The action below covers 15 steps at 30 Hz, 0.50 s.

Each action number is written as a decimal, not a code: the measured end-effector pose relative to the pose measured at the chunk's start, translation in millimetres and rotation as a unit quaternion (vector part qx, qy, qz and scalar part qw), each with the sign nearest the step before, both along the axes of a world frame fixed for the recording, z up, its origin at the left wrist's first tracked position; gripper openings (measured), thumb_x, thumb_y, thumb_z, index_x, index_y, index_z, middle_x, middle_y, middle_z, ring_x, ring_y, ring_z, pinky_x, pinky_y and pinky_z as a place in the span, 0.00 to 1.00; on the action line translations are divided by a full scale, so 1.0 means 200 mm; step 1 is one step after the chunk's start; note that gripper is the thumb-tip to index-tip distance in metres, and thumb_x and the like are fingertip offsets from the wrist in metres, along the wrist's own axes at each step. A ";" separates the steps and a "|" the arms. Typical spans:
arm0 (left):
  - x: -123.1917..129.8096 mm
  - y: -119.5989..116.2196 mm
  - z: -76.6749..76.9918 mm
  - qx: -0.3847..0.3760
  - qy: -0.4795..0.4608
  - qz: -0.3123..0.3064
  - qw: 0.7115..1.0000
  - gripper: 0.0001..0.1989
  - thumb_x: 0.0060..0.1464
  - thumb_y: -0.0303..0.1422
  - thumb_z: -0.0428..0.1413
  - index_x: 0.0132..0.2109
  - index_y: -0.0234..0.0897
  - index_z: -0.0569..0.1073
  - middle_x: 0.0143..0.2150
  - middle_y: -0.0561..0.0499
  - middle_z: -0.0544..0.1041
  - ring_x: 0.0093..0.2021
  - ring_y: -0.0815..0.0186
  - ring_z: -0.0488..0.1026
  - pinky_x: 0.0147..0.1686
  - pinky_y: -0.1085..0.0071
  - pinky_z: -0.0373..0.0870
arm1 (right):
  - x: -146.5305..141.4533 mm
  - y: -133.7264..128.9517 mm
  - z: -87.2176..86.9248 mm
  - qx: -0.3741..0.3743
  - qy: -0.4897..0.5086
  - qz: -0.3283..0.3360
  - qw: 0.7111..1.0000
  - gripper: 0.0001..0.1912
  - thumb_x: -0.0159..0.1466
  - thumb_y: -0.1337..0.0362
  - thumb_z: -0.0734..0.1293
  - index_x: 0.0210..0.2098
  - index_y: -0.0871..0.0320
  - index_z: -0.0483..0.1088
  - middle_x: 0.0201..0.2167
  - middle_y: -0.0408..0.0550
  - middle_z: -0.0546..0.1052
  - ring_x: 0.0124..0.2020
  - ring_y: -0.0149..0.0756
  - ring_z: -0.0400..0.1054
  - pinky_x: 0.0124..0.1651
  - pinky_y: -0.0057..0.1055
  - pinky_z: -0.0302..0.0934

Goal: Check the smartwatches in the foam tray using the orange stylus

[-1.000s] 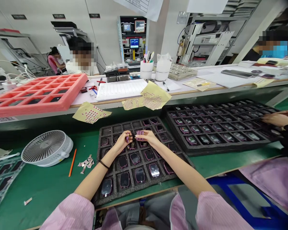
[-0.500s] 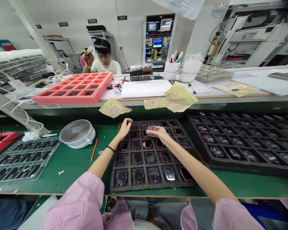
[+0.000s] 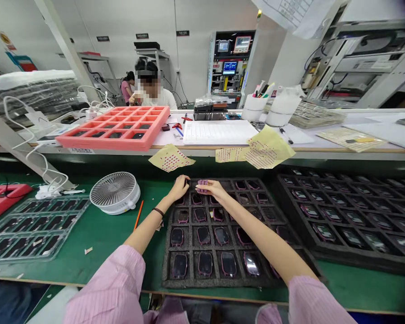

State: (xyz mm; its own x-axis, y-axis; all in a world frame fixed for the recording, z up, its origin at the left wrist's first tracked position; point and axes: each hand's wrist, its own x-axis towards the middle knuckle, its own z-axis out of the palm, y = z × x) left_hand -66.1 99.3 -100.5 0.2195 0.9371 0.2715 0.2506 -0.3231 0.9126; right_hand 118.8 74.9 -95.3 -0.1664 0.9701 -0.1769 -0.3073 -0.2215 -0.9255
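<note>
My right hand (image 3: 214, 190) rests at the far end of a dark grey foam tray (image 3: 202, 282), its fingers on a small pink-purple piece (image 3: 202, 186). My left hand (image 3: 178, 189) sits just beside it, fingertips curled at the tray's far edge; I cannot tell whether they pinch anything. The foam cells hold rows of dark-screened devices (image 3: 205, 264) with pink-purple frames, and some cells near my hands are partly hidden by my fingers. A black band (image 3: 158, 211) circles my left wrist.
A second foam tray (image 3: 357, 258) of framed devices lies to the right. Left of my arm stand a white fan (image 3: 114, 191), an orange pencil (image 3: 138, 215) and a clear plastic tray (image 3: 37, 229). Beyond, a shelf bears a pink foam tray (image 3: 104, 143), and a co-worker (image 3: 151, 92) sits farther back.
The view has swung left, so the scene sits further right. My left hand has moved apart from my right, which keeps the pink-purple piece. The other person's hand on the right tray has left view.
</note>
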 end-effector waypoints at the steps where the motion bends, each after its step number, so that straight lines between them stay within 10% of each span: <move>1: 0.00 -0.01 0.02 0.004 -0.001 -0.016 1.000 0.14 0.40 0.20 0.57 0.35 0.39 0.73 0.43 0.45 0.72 0.57 0.54 0.63 0.62 0.57 0.52 | 0.01 0.01 0.00 0.000 0.000 0.002 1.000 0.19 0.34 0.65 0.81 0.26 0.61 0.77 0.25 0.45 0.79 0.28 0.35 0.76 0.39 0.33 0.73; 8: 0.14 -0.08 0.15 0.005 -0.039 -0.228 0.973 0.34 0.38 0.24 0.65 0.56 0.42 0.71 0.60 0.43 0.68 0.61 0.55 0.64 0.61 0.60 0.58 | 0.11 0.04 -0.04 0.013 -0.014 0.018 1.000 0.20 0.37 0.63 0.81 0.30 0.60 0.77 0.29 0.48 0.81 0.30 0.36 0.76 0.35 0.30 0.72; 15: 0.34 0.04 0.12 0.057 0.041 -0.164 0.984 0.25 0.39 0.26 0.66 0.49 0.41 0.76 0.52 0.44 0.76 0.53 0.55 0.72 0.57 0.60 0.63 | 0.25 0.08 -0.08 0.051 -0.069 -0.049 0.995 0.20 0.48 0.49 0.75 0.30 0.58 0.74 0.27 0.48 0.79 0.28 0.36 0.74 0.34 0.32 0.72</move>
State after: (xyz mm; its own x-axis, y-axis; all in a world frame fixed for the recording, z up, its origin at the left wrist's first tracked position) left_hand 0.9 107.1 -76.6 0.5305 0.7768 0.3394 0.1869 -0.4977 0.8470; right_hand 169.1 91.8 -112.2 -0.0505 0.9946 -0.0907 -0.1917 -0.0988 -0.9765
